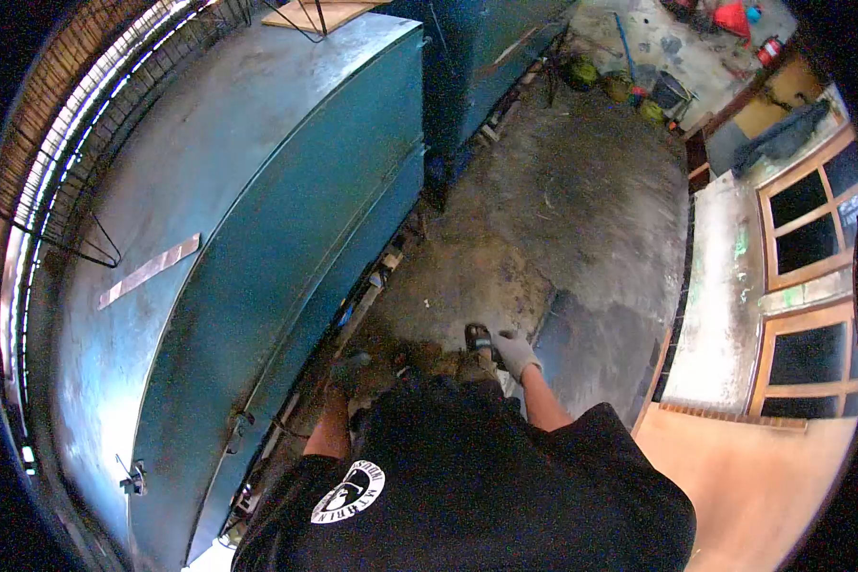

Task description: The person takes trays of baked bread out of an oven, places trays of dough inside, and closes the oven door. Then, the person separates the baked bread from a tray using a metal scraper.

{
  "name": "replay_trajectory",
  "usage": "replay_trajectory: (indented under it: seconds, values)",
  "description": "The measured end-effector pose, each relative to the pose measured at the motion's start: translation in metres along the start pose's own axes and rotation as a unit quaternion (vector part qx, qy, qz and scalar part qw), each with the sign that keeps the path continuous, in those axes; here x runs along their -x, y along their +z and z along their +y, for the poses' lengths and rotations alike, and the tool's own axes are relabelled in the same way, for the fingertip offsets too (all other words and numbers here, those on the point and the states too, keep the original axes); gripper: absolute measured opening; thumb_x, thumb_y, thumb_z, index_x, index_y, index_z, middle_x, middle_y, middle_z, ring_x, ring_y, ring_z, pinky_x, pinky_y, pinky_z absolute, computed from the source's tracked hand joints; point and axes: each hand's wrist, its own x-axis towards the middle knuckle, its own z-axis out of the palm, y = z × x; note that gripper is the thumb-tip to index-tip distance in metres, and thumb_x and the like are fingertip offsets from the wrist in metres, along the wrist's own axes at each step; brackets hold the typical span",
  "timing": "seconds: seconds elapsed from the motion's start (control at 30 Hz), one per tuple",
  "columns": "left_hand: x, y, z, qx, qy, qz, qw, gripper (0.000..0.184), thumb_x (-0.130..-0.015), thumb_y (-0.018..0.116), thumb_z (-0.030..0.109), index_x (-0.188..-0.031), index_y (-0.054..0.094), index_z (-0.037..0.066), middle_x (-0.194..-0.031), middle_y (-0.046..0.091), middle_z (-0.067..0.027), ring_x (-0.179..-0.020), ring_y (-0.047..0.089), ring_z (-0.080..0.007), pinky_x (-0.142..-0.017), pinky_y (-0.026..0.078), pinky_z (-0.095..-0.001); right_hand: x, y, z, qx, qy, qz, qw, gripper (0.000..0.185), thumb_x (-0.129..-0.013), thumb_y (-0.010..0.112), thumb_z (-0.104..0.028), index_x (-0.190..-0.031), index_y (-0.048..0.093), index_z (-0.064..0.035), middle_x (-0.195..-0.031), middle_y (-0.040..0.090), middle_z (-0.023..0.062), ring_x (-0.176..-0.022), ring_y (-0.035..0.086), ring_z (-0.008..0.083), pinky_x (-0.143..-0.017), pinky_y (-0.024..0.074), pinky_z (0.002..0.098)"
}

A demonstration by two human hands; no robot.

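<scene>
My right hand (516, 355), in a light grey glove, hangs beside my leg above the concrete floor (477, 276). Its fingers look loosely apart, and nothing shows in them. My left hand (349, 370) hangs low in shadow near the lower side of a long blue-green metal cabinet (286, 229). It also seems gloved, but its fingers are too dark to make out. A sandal (478, 336) shows on my foot just left of my right hand.
A metal strip (150, 272) lies on the cabinet top. Another blue cabinet (486, 67) stands beyond. Buckets (668, 91), greenish round things (580, 71) and a fire extinguisher (768, 51) are at the far end. Wood-framed windows (810, 224) line the right wall.
</scene>
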Motion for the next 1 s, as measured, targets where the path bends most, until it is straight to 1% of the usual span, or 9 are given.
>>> replay_trajectory:
  seconds: [0.33,0.43,0.57,0.63,0.67,0.7,0.77,0.87,1.0]
  values:
    - [0.080,0.125,0.004,0.029,-0.118,-0.048,0.991,0.041,-0.092,0.068,0.037,-0.120,0.074,0.008,-0.122,0.073,-0.0125,-0.107,0.068,-0.0270,-0.090,0.053,-0.0400,-0.088,-0.107,-0.018,0.102,0.019,-0.143,0.984,0.030,-0.091,0.063,-0.031,-0.095,0.070,-0.0021,-0.082,0.066,0.0068,-0.072,0.065,0.0201,-0.060,0.0506,0.0396]
    - [0.099,0.152,0.030,0.048,-0.132,-0.041,0.989,0.041,-0.092,0.067,0.037,-0.120,0.074,0.008,-0.122,0.073,-0.0126,-0.107,0.068,-0.0270,-0.090,0.053,-0.0399,-0.182,-0.130,0.085,0.060,0.077,-0.093,0.991,0.031,-0.089,0.062,-0.029,-0.092,0.070,0.0013,-0.081,0.068,0.0101,-0.072,0.066,0.0240,-0.061,0.0517,0.0422]
    - [0.078,0.168,0.083,0.072,-0.104,-0.011,0.992,0.041,-0.092,0.067,0.037,-0.120,0.074,0.008,-0.122,0.073,-0.0126,-0.108,0.068,-0.0270,-0.090,0.053,-0.0398,-0.170,-0.186,0.040,0.057,0.170,-0.135,0.975,0.033,-0.089,0.063,-0.029,-0.090,0.071,0.0033,-0.077,0.067,0.0130,-0.069,0.066,0.0268,-0.060,0.0515,0.0432]
    - [0.070,0.169,0.114,0.101,-0.096,0.008,0.990,0.041,-0.092,0.067,0.036,-0.120,0.074,0.008,-0.122,0.073,-0.0127,-0.108,0.068,-0.0270,-0.090,0.053,-0.0397,-0.186,-0.198,0.038,0.078,0.143,-0.126,0.979,0.034,-0.089,0.064,-0.030,-0.089,0.071,0.0039,-0.072,0.065,0.0133,-0.066,0.065,0.0264,-0.060,0.0507,0.0436]
    - [0.068,0.168,0.130,0.118,-0.090,0.019,0.989,0.040,-0.092,0.067,0.036,-0.120,0.074,0.008,-0.122,0.073,-0.0127,-0.108,0.068,-0.0271,-0.090,0.053,-0.0397,-0.214,-0.202,0.069,0.301,-0.154,-0.155,0.928,0.036,-0.090,0.065,-0.032,-0.089,0.071,0.0035,-0.072,0.064,0.0123,-0.065,0.064,0.0256,-0.059,0.0495,0.0441]
    - [0.067,0.166,0.146,0.138,-0.085,0.031,0.986,0.040,-0.092,0.067,0.036,-0.120,0.074,0.008,-0.122,0.073,-0.0127,-0.108,0.068,-0.0271,-0.090,0.052,-0.0397,-0.218,-0.202,0.059,0.300,-0.155,-0.160,0.927,0.036,-0.090,0.065,-0.032,-0.089,0.071,0.0035,-0.072,0.064,0.0123,-0.065,0.064,0.0256,-0.059,0.0495,0.0441]
    - [0.068,0.161,0.174,0.201,-0.086,0.061,0.974,0.040,-0.092,0.067,0.036,-0.121,0.074,0.008,-0.122,0.073,-0.0128,-0.109,0.068,-0.0271,-0.090,0.052,-0.0396,-0.229,-0.189,0.032,0.092,0.037,-0.110,0.989,0.039,-0.090,0.064,-0.034,-0.089,0.070,0.0037,-0.073,0.065,0.0112,-0.066,0.063,0.0248,-0.059,0.0491,0.0440]
    - [0.064,0.159,0.196,0.304,-0.139,0.108,0.936,0.039,-0.093,0.065,0.037,-0.120,0.074,0.010,-0.123,0.073,-0.0141,-0.112,0.068,-0.0284,-0.092,0.052,-0.0397,-0.255,-0.172,0.025,0.068,0.037,-0.122,0.989,0.039,-0.089,0.065,-0.036,-0.087,0.070,0.0026,-0.074,0.067,0.0091,-0.066,0.063,0.0223,-0.058,0.0491,0.0416]
    - [0.031,0.173,0.133,0.135,-0.142,0.052,0.979,0.031,-0.095,0.065,0.029,-0.117,0.074,0.010,-0.117,0.073,-0.0060,-0.102,0.067,-0.0209,-0.089,0.053,-0.0359,-0.254,-0.163,-0.007,0.094,0.013,-0.134,0.986,0.036,-0.089,0.065,-0.035,-0.085,0.070,0.0004,-0.077,0.069,0.0084,-0.068,0.066,0.0212,-0.059,0.0503,0.0415]
